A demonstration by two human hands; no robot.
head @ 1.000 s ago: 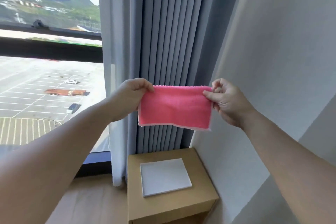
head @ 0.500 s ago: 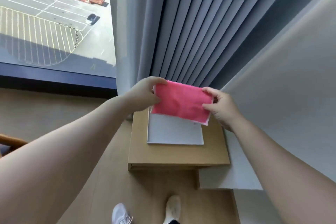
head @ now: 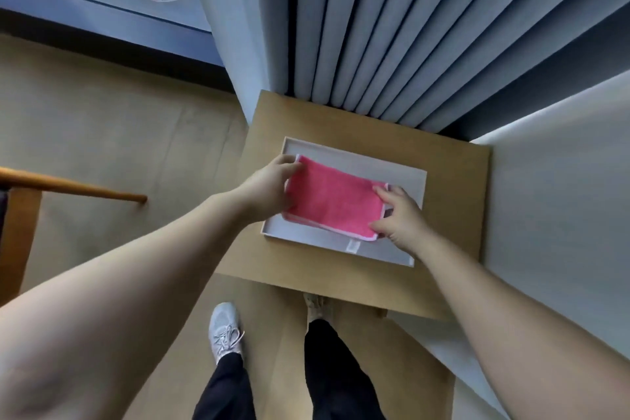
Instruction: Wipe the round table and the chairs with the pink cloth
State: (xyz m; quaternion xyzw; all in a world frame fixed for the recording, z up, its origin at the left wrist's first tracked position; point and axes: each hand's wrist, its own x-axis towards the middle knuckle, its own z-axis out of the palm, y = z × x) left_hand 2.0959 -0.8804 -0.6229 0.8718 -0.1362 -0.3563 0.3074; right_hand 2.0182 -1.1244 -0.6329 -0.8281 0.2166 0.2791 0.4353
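Lowered pink cloth (head: pixel 335 203) seemingly touches tray (head: pixel 405 177).

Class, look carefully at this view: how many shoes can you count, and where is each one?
2. A light grey laced shoe stands on the floor left of the small wooden table. The other shoe is at the table's near edge, its toe apparently hidden beneath it.

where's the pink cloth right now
In the head view the pink cloth lies folded on the white tray atop the small wooden stand by the curtain, held between left hand and right hand.
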